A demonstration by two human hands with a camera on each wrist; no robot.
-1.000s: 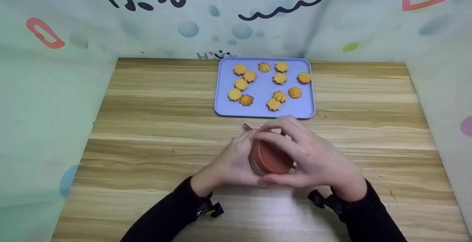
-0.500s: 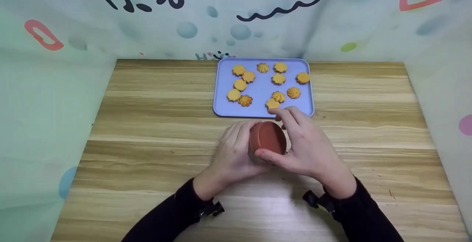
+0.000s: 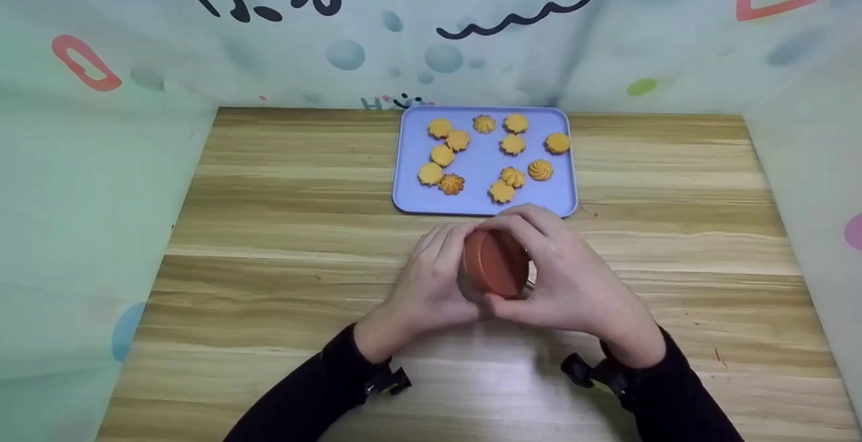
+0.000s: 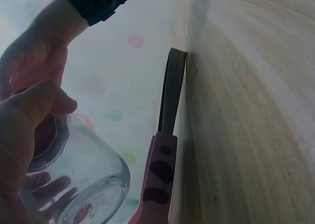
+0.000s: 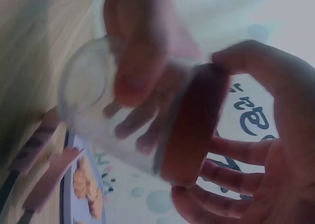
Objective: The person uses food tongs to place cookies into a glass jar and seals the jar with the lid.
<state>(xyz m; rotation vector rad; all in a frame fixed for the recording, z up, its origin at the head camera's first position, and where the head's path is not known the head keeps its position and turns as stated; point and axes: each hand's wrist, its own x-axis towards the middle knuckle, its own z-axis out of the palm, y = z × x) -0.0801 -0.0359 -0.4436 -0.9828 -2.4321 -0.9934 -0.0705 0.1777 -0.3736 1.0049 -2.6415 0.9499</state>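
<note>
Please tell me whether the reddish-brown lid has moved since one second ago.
Yes: in the head view, the lid now appears slightly nearer the front edge of the tray, which has stayed put on the table.

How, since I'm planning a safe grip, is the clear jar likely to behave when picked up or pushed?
The clear jar looks smooth, so it may be slippery. Its round body suggests it could roll if laid on its side. No contents show through it, so it is probably fairly light for its size.
</note>
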